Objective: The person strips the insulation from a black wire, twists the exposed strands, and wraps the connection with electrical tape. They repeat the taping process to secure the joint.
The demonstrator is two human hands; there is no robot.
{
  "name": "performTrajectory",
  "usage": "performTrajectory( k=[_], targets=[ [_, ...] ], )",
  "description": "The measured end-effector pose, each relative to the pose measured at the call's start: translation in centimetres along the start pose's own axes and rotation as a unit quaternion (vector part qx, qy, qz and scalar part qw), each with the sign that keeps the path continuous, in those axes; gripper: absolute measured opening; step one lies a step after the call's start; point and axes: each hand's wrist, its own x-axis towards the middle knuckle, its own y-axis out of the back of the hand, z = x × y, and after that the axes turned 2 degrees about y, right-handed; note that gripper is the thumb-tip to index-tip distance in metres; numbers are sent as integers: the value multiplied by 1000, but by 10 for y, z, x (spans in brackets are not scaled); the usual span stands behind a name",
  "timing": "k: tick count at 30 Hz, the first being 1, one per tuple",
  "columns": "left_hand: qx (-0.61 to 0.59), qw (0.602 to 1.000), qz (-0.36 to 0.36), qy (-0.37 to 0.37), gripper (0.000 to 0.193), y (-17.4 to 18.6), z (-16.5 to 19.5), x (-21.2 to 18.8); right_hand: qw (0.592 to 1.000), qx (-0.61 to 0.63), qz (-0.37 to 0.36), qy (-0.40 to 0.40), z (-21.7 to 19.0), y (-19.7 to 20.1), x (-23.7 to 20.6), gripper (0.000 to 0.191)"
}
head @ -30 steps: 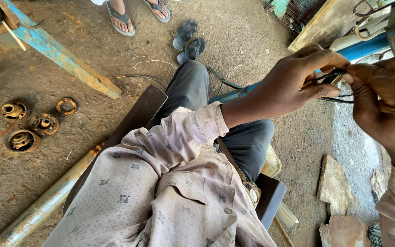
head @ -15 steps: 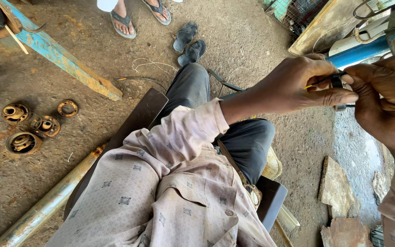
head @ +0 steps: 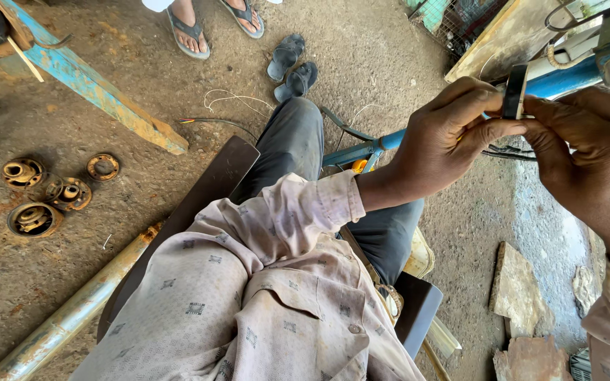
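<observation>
Gripping: left hand and right hand pinch black tape roll
Risk: roll slipping onto dirt floor, fouling adhesive

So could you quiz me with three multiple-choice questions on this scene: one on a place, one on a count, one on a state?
1. Where do the rusty round parts lie?
A on the dirt floor
B on a bench
C in a box

2. How many empty dark sandals lie beyond the knee?
A one
B two
C four

3. What is the black tape roll's state?
A lying on the ground
B pinched between both hands
C hanging from a hook

Answers: 1 A, they sit on bare dirt; 2 B, one pair shows; 3 B, left hand and right hand fingers grip it.
</observation>
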Motion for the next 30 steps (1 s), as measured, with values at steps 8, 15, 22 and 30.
performTrajectory(
  k=[8,15,22,30],
  targets=[
    [-15,1000,18,20,15,-2,-4,4,998,17,-8,-59,-11,0,8,9],
    [-229,956,22,180,30,6,-11,11,999,11,32,-25,-2,-8,-13,10],
    [-197,915,-99,338,43,26,-25,24,997,-61,33,26,10,-17,-24,9],
    [-100,948,-213,213,47,29,-23,21,998,53,-2,-21,17,-15,-11,12]
  ],
)
